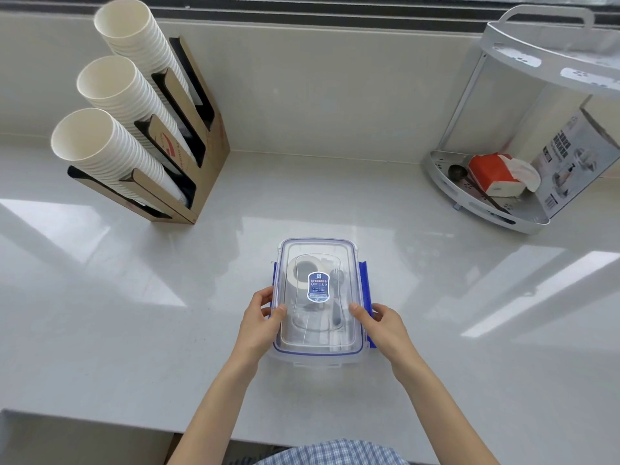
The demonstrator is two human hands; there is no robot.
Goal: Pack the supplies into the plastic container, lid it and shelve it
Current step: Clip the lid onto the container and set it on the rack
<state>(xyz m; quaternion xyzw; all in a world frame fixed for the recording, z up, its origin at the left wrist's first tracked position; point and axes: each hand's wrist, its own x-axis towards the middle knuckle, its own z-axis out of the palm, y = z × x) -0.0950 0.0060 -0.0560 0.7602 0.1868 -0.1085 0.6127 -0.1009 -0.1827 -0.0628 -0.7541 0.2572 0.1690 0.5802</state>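
Both hands — left hand [260, 313], right hand [382, 322] — curl lightly around the long sides of the plastic container [318, 359] on the worktop [134, 313], thumbs steadying its lid [317, 263] for latching — the blue clips [365, 280] seemingly still unfastened.

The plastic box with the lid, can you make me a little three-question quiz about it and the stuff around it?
1. True or false: the lid already sits on the plastic container.
2. How many stacks of paper cups lean in the cardboard holder? A) two B) three C) five
3. Fill in: the left hand and right hand press the lid at its ____ sides.

Key:
1. True; the blue side latches still stick out, not snapped down.
2. B
3. Long; thumbs rest on top.
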